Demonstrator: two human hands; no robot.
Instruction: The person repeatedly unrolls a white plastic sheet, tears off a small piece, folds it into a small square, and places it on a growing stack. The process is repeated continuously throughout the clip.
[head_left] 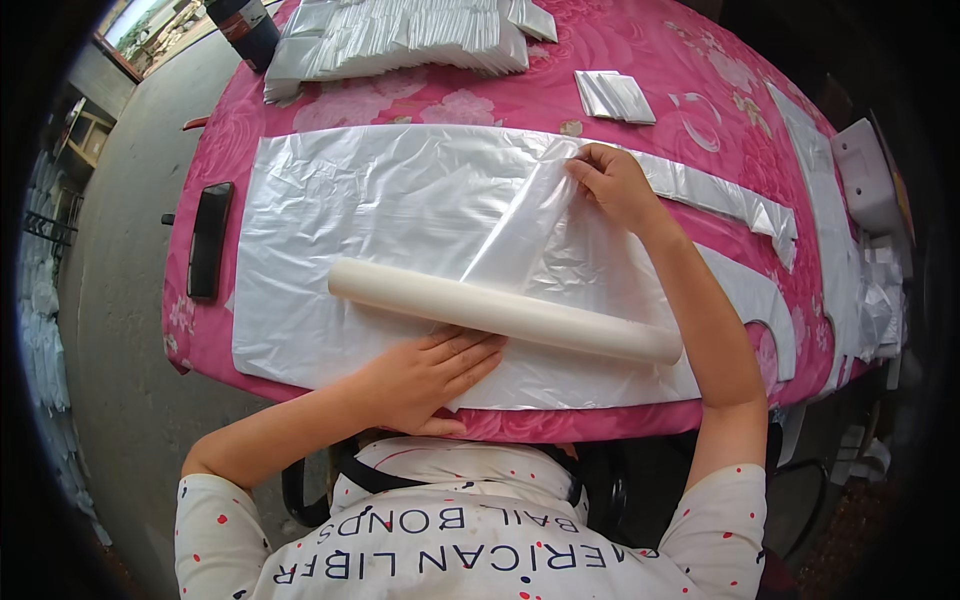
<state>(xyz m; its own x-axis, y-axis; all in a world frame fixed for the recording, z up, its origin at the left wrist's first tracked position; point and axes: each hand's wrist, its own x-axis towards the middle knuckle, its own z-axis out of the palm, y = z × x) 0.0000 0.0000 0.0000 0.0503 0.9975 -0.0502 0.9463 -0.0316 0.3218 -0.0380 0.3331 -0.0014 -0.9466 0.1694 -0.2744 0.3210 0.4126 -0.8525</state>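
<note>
A stack of thin white plastic bags [370,210] lies flat across a pink flowered table [700,70]. A long white tube [500,312] rests across the stack near me. My left hand [425,375] lies flat, palm down, on the bags just below the tube, fingers spread. My right hand [612,182] pinches the far edge of the top plastic sheet [525,225], which is lifted and folded back toward the tube.
A big pile of folded plastic bags [400,35] sits at the far side, a smaller folded bundle [613,96] to its right. A black flat object [208,240] lies at the table's left edge. Plastic offcuts [730,200] trail right; a white box [866,175] stands beyond.
</note>
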